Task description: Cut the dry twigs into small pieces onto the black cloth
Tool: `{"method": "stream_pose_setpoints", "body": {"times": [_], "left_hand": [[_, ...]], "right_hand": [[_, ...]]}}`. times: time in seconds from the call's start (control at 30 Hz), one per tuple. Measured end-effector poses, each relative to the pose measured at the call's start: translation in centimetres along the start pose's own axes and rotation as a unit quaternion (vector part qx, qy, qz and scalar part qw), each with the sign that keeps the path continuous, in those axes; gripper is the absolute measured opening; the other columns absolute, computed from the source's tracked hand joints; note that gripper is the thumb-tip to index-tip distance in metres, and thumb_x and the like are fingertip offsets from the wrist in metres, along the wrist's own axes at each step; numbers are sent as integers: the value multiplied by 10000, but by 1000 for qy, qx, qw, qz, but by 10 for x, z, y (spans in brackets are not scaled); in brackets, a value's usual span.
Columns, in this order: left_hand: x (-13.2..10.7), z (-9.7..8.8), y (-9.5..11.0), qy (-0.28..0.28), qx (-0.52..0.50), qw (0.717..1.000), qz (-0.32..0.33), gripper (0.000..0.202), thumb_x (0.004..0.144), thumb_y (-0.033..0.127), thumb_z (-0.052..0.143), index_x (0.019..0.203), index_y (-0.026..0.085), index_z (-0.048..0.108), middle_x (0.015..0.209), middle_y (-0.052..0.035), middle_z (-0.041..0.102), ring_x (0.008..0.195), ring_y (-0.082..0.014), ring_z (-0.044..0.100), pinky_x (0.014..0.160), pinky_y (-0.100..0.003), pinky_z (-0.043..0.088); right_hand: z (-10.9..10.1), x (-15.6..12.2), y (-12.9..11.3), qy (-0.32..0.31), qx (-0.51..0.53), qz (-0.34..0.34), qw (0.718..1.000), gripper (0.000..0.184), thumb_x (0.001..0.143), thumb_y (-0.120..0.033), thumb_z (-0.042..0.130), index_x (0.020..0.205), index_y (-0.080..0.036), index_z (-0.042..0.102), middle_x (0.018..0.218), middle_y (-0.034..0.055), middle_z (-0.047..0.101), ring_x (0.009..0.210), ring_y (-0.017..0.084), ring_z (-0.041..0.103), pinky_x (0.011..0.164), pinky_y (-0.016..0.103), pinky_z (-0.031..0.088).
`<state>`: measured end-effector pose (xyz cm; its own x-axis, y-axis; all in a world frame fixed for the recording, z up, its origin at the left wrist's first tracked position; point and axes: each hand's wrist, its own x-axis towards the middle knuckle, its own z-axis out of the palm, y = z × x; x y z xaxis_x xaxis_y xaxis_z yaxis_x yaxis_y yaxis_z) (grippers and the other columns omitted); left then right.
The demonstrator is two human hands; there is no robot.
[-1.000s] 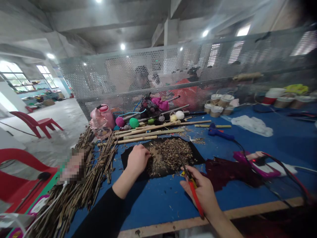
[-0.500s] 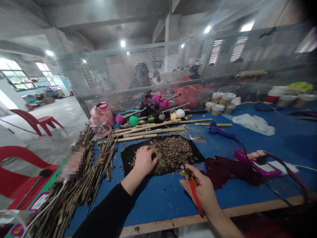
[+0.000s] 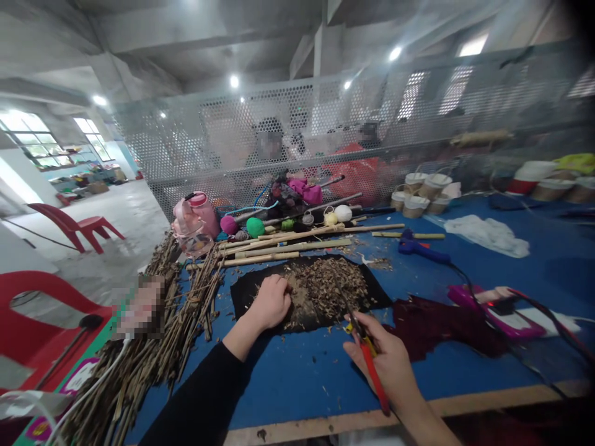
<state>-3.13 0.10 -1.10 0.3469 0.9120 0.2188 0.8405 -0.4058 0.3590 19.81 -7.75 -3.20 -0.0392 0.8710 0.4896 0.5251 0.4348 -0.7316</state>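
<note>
My left hand (image 3: 273,301) rests at the left part of a black cloth (image 3: 242,286), its fingers curled and drawn together. Whatever lies under the fingers is hidden. A heap of brown wood chips (image 3: 337,282) covers the middle and right of this cloth. In my right hand (image 3: 388,359) is a pair of pruning shears (image 3: 374,375) with red handles and some yellow near the pivot. Its dark blades point up and away, over the near edge of the chips. Whether the blades are apart is too blurred to tell.
Bundles of dry twigs (image 3: 158,347) lie along the left. Bamboo sticks (image 3: 288,246), yarn balls (image 3: 255,227) and a pink jug (image 3: 198,217) stand behind the cloth. To the right are a blue glue gun (image 3: 423,248), dark red cloth (image 3: 437,328) and a purple power strip (image 3: 506,313) with cables.
My left hand has moved slightly across the cloth, and its thumb has come in against the fingers. The shears stay in my right hand. The whole view has shifted a little.
</note>
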Motion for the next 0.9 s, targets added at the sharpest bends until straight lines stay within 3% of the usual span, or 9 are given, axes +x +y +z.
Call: {"method": "stream_pose_setpoints", "body": {"times": [0.1,0.17,0.27,0.37,0.43,0.53,0.9], "left_hand": [[-4,-7,9,26,-60,998,-12,256,864,300,399,1049,242,566,1127,-57,565,1086,-214,468,1018,-527,230],[-1,-13,11,55,-79,995,-23,279,890,341,353,1005,275,599,1145,-32,579,1104,-213,470,1028,-586,138],[20,-23,4,88,-59,994,-27,278,875,318,392,898,229,654,1024,-56,639,1001,-204,534,1014,-504,246],[51,-29,-12,33,4,999,-26,229,807,233,484,879,167,691,917,-94,669,877,-201,584,856,-328,420],[71,-29,-22,-45,61,997,-32,239,784,187,495,890,179,709,947,-87,684,907,-210,595,837,-298,422],[88,-24,-29,-88,75,993,-33,250,762,175,525,922,190,716,955,-83,698,904,-211,611,817,-275,426],[94,-14,-33,-121,107,986,-40,251,717,215,554,904,201,721,934,-91,703,877,-235,624,757,-285,443]], "right_hand": [[0,-2,1,6,0,1,1000,350,736,-367,613,1009,-150,583,714,36,675,531,138,611,496,195,512],[0,-2,-1,16,3,1,1000,350,735,-370,610,1004,-147,587,720,42,680,536,142,614,500,198,513],[0,-1,-4,25,3,-5,1000,346,727,-365,609,989,-140,599,725,49,685,528,141,613,498,197,513],[1,0,-5,24,-8,-13,1000,333,728,-330,600,994,-129,601,712,50,681,524,140,611,497,197,510],[1,0,-3,24,-16,-17,999,336,733,-312,592,1010,-122,594,733,60,685,545,145,617,515,204,515],[1,-1,0,20,-19,-17,999,344,736,-307,590,1023,-118,584,746,66,684,536,141,607,513,209,513],[0,-3,-2,19,-15,-20,1000,334,726,-294,603,1019,-134,589,702,27,656,515,126,588,491,194,498]]}}
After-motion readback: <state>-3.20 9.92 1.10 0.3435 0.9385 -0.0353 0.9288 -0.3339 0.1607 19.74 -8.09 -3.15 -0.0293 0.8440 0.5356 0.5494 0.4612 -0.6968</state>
